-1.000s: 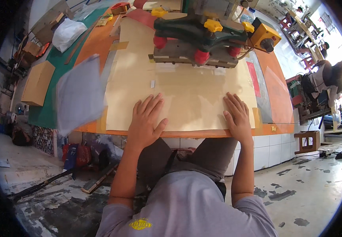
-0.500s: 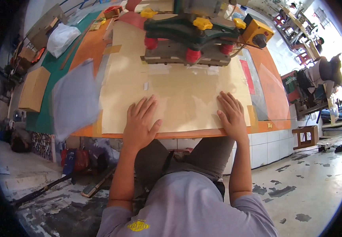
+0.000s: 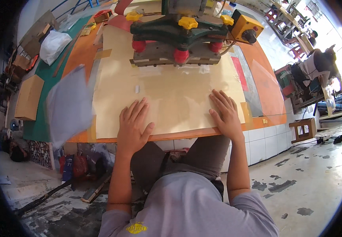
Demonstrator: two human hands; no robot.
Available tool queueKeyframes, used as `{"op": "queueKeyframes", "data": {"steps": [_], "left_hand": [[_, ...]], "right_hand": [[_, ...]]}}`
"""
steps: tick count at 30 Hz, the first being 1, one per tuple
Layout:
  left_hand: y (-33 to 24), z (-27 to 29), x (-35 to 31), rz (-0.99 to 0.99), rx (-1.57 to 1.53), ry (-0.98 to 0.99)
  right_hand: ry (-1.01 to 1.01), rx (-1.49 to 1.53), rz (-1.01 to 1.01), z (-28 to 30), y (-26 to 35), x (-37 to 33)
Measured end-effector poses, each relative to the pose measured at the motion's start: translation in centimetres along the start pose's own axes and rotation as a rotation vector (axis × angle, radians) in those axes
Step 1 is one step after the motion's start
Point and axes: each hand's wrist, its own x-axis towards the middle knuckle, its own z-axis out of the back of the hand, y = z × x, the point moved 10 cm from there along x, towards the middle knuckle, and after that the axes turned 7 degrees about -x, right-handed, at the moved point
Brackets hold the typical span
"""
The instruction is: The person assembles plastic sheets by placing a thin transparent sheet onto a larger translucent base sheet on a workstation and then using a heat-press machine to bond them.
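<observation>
A large cream-coloured sheet [image 3: 171,114] covers the front of the worktable. My left hand [image 3: 134,122] rests on its near left part, palm down with fingers stretched out. On the near right part lies my right hand [image 3: 225,112], also flat with its fingers apart. Neither hand holds anything. A small white strip [image 3: 137,89] lies on the sheet just beyond my left fingertips. Beyond both hands stands a press [image 3: 179,33] with a dark green frame, yellow knobs and red feet, its flat grey plate [image 3: 175,60] over the far part of the sheet.
A yellow control box [image 3: 247,27] with a black knob sits right of the press. On the left are a translucent plastic sheet [image 3: 69,104], a cardboard box [image 3: 29,98] and a white bag [image 3: 55,46]. Brown tape [image 3: 246,112] runs beside the cream sheet's right edge.
The whole view has shifted a little, so the table and press appear farther left. Both hands stay flat on the cream sheet in about the same places.
</observation>
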Motion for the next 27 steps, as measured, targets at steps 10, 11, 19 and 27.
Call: {"op": "queueKeyframes", "data": {"steps": [10,11,19,27], "left_hand": [[0.13,0.05,-0.22,0.030,0.008,0.013],[0.23,0.05,-0.20,0.036,0.003,0.016],[0.39,0.43,-0.25,0.059,0.012,0.008],[0.37,0.11,-0.13,0.053,0.006,-0.002]], "right_hand": [[-0.005,-0.004,0.002,0.06,-0.05,-0.06],[-0.008,0.001,0.002,0.15,-0.04,-0.08],[-0.016,0.052,-0.033,0.13,-0.27,0.00],[-0.027,0.022,-0.038,-0.04,-0.64,-0.13]]}}
